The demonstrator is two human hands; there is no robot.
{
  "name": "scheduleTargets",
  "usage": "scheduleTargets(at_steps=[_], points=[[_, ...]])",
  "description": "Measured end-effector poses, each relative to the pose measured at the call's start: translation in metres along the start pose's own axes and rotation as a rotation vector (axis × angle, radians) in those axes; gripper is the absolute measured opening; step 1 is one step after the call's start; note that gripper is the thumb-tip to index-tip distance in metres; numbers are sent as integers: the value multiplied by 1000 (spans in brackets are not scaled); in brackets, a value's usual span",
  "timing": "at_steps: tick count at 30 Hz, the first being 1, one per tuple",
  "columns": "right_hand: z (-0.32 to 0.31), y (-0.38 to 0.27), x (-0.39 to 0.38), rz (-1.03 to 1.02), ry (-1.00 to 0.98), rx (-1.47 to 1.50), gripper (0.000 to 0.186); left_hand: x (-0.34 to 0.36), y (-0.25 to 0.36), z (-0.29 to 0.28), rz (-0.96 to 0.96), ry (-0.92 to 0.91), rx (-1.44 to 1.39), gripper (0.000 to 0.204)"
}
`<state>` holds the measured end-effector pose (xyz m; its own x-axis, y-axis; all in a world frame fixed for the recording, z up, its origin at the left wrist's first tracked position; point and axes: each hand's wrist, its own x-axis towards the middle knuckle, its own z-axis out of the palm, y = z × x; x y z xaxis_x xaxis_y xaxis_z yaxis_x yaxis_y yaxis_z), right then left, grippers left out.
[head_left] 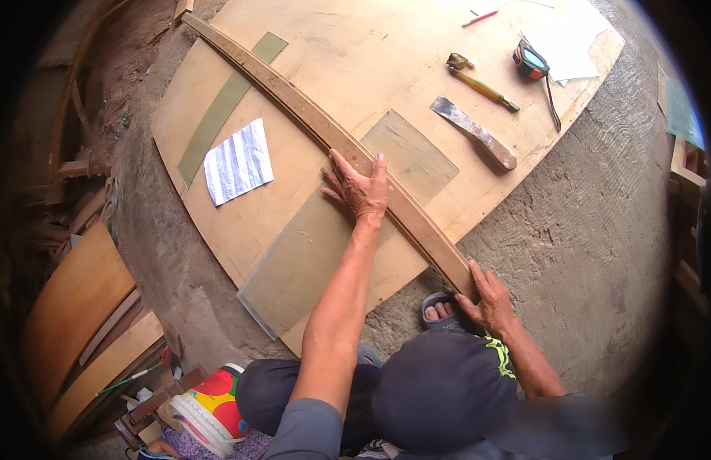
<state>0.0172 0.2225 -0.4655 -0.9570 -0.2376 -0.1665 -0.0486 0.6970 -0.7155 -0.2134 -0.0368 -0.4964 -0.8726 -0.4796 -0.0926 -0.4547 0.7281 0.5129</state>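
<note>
A long brown wooden strip [294,100] runs diagonally across a plywood board [340,54], from far left to near right. My left hand [359,188] lies on its middle with the fingers spread, the fingertips at its left edge and the thumb on top. At the near end, my right hand [489,300] grips the strip between thumb and fingers. Clear glass [302,257] lies left of the strip and more glass [417,157] shows on its right. The strip covers the part between, so I cannot tell whether it is one sheet. A narrow greenish glass piece [216,124] passes under the strip farther off.
Right of the strip lie a yellow-handled glass cutter [486,90], a worn scraper [478,136], a tape measure [531,63], a red pencil [480,18] and white paper [571,47]. A striped paper [239,162] rests on the left. Wooden pieces [83,299] stand on the rough floor [558,222].
</note>
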Motion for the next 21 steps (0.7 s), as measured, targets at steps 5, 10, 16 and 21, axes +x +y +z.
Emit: scheduleTargets(at_steps=[5,10,16,21], points=[[0,-1,0,1,23,4,86,-1,3,3,-7,33,-44,114],[-1,2,0,31,2,1,86,1,-1,7,-13,81,-91,111],[-1,5,4,-18,27,-2,87,1,-2,2,-30,64,-104,109],[2,4,3,-14,36,-17,85,-1,3,0,-39,47,-99,107]])
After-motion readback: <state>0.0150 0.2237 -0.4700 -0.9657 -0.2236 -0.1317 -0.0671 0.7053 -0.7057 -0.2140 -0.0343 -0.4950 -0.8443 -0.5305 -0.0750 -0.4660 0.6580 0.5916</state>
